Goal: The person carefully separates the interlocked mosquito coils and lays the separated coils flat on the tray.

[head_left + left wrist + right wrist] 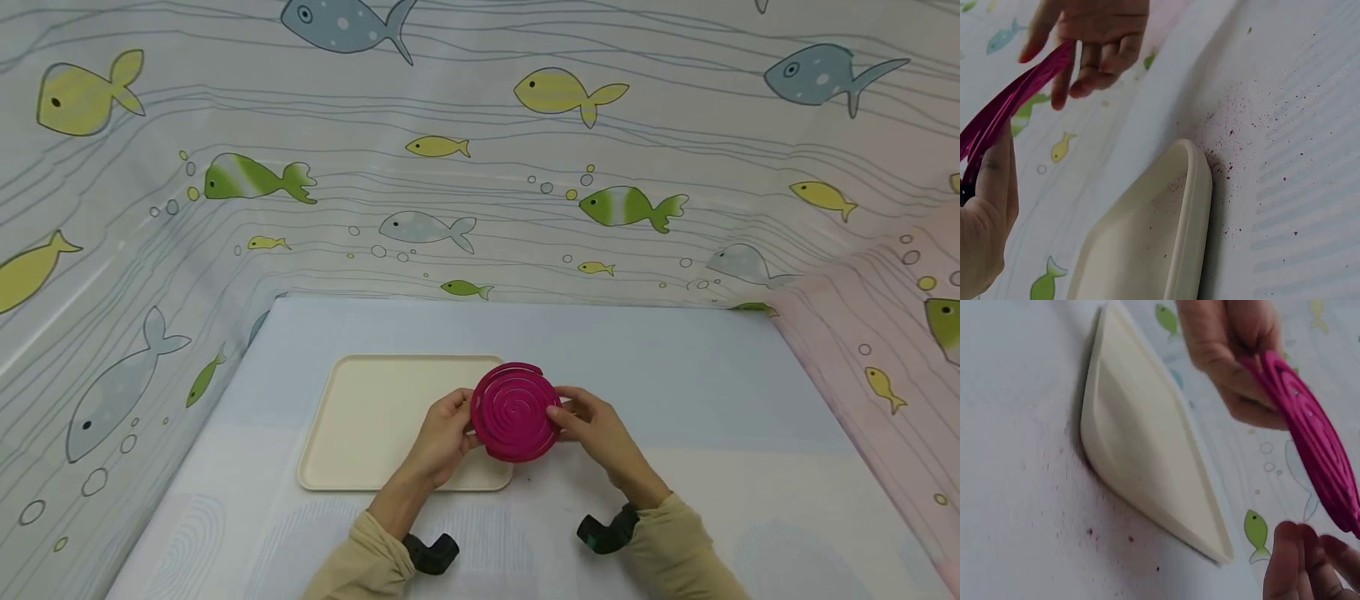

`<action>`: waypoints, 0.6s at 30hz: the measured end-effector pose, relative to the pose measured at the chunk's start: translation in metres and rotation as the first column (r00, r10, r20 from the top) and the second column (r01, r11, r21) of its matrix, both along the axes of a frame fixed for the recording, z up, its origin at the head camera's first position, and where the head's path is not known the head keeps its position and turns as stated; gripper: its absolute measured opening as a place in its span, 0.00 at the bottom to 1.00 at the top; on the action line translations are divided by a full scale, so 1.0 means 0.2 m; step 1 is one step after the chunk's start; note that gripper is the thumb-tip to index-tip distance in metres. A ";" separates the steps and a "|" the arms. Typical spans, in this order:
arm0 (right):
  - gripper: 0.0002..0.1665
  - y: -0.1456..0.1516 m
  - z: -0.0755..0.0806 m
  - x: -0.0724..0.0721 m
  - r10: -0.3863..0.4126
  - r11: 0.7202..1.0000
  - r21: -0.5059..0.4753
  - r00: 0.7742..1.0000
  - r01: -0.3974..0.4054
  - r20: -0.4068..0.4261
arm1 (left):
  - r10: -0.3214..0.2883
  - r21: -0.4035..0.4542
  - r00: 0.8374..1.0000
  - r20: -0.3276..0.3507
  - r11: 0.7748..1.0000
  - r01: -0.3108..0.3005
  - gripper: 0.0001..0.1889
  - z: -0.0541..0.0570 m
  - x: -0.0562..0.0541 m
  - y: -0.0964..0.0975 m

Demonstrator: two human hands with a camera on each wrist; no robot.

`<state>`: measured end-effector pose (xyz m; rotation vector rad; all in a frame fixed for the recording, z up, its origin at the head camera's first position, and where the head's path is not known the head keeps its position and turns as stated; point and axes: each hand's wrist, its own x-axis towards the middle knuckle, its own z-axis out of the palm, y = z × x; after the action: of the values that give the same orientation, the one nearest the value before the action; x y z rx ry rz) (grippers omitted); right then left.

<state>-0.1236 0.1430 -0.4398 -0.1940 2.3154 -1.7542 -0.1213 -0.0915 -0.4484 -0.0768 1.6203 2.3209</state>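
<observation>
Both hands hold up a magenta disc wound in a flat spiral, its face toward the head camera. My left hand grips the disc's left edge over the right part of a cream tray. My right hand is at the opposite edge, thumb on the face and other fingers around the rim. Seen edge-on in the left wrist view, the disc looks thin and layered. In the right wrist view, fingertips of the right hand lie close beside its lower edge.
Dark red crumbs are scattered on the table beside the tray's corner, with a few inside it. The table has a pale patterned cover. Fish-printed sheeting stands behind and along both sides. A black camera mount sits on each wrist.
</observation>
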 end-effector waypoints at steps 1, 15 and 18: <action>0.29 0.01 -0.01 0.00 0.044 0.998 -0.053 0.997 -0.041 0.064 | 0.007 0.002 1.000 0.001 1.000 -0.007 0.10 0.00 0.00 0.00; 0.34 0.05 -0.02 -0.01 0.248 0.892 -0.424 0.953 -0.155 0.173 | -0.019 0.037 1.000 0.011 0.999 0.019 0.12 0.01 0.00 -0.03; 0.35 0.04 0.00 -0.02 0.211 0.920 -0.364 0.965 -0.143 0.154 | -0.039 0.015 0.999 0.004 0.999 0.039 0.12 0.01 0.00 -0.03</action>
<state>-0.1271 0.1515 -0.4399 -0.2738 1.7803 -1.9805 -0.1208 -0.0976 -0.4465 -0.0470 1.5885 2.3014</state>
